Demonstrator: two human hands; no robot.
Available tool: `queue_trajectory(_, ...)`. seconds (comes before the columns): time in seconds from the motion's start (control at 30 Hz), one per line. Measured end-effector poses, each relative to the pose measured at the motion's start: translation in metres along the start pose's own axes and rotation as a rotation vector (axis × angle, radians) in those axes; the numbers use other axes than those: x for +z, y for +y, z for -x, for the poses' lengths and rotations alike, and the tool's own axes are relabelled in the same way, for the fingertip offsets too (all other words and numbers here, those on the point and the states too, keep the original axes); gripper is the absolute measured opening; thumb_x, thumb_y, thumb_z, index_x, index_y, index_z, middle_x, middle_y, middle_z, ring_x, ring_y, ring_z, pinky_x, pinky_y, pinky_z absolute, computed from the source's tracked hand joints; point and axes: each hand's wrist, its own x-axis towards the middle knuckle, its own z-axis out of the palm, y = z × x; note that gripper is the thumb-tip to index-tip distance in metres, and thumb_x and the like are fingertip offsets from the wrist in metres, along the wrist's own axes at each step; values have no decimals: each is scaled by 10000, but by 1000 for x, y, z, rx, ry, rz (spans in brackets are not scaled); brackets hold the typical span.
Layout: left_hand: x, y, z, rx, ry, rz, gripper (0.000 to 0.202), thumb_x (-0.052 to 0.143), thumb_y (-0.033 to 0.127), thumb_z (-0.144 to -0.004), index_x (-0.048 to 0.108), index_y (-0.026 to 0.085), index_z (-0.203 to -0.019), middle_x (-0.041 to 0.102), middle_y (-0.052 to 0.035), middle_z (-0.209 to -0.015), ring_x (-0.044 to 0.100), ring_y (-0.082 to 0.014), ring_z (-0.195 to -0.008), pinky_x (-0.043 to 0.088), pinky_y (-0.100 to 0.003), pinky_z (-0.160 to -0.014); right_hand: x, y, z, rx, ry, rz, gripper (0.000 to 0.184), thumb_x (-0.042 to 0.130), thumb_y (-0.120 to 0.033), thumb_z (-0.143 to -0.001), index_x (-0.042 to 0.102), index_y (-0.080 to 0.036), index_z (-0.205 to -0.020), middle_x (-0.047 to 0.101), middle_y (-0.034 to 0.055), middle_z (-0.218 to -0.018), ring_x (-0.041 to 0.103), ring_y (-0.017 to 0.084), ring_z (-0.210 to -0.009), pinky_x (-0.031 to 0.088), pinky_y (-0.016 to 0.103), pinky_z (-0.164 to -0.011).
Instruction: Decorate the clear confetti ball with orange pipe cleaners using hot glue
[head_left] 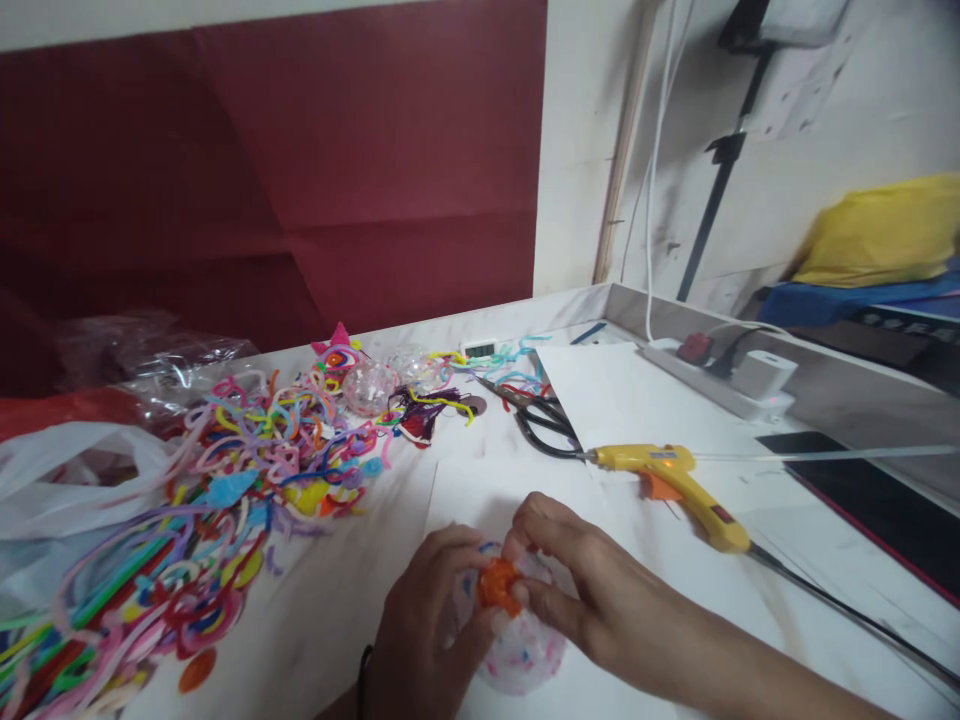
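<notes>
A clear plastic ball (525,655) with pink and blue specks sits low in the middle of the head view, over white paper. On its upper side is a small crinkled orange piece (496,588), whose exact kind I cannot make out. My left hand (431,615) curls around the ball's left side, its thumb beside the orange piece. From the right, my right hand (574,575) presses the orange piece between thumb and fingers. Both hands partly cover the ball.
A yellow hot glue gun (675,475) lies to the right, its tip by black-handled scissors (544,420). Tangled colourful pipe cleaners (277,440) heap at left beside a white plastic bag (75,480). A power strip (720,380) and a dark phone-like slab (862,500) lie at right.
</notes>
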Motion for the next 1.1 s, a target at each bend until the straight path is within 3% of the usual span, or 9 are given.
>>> queue_trajectory(0.13,-2,-2,-3,19,-47,4,244,644,233,-828,572,261,-1060,660,-23,-1090,627,-189,-1032,423,-374,-1054,3,1,1,19,13,-29,136,538,-106,-836,536,-211,-923,544,39,-984,540,206,-967,454,350,-826)
queue_trajectory(0.3,-5,1,-3,-12,-96,-28,229,625,271,-849,589,241,-1074,640,-65,-1075,622,-215,-1012,529,-342,-895,8,4,4,37,40,-53,118,543,-122,-837,551,-213,-912,554,41,-990,548,209,-977,460,356,-837)
queue_trajectory(0.47,-9,6,-3,112,-99,-122,214,564,219,-887,578,230,-1100,666,-54,-1031,618,-213,-1006,435,-439,-1025,5,2,6,23,64,-8,114,539,-187,-861,570,-232,-961,599,43,-1000,584,207,-969,484,341,-825)
queue_trajectory(0.53,-11,7,-5,185,-92,-187,213,563,186,-876,586,219,-1085,676,-48,-1025,625,-205,-1000,403,-440,-1056,-5,5,15,6,161,110,163,519,-265,-885,569,-253,-1040,616,57,-1056,594,223,-989,485,360,-842)
queue_trajectory(0.63,-13,6,-6,237,-77,-257,212,573,158,-861,591,213,-1065,687,-41,-1024,631,-192,-1003,386,-421,-1071,-32,28,42,9,459,449,266,494,-372,-877,580,-262,-1103,617,103,-1121,596,295,-1015,460,436,-868)
queue_trajectory(0.73,-13,6,-4,257,-68,-290,231,571,151,-860,587,212,-1082,694,-41,-1038,637,-186,-1008,392,-411,-1066,-61,66,74,199,630,768,305,488,-477,-845,617,-266,-1022,636,138,-1046,597,387,-941,441,499,-803)
queue_trajectory(0.83,-13,6,-2,267,-78,-317,246,569,147,-857,588,204,-1095,695,-52,-1055,639,-195,-1024,395,-425,-1062,-79,98,93,395,560,767,377,518,-549,-774,625,-253,-982,655,162,-986,615,434,-872,449,510,-699)
queue_trajectory(0.93,-12,4,-1,265,-70,-328,262,581,143,-848,582,213,-1100,699,-53,-1057,644,-200,-1027,387,-449,-1072,-82,104,89,577,393,572,284,556,-505,-732,643,-255,-838,695,133,-851,651,377,-722,449,451,-616)
queue_trajectory(1.1,-10,1,1,269,-23,-324,263,568,153,-850,568,230,-1101,706,-52,-1045,655,-202,-1015,403,-450,-1062,-79,99,69,547,447,416,201,626,-462,-720,651,-263,-711,693,104,-714,617,308,-597,389,386,-545)
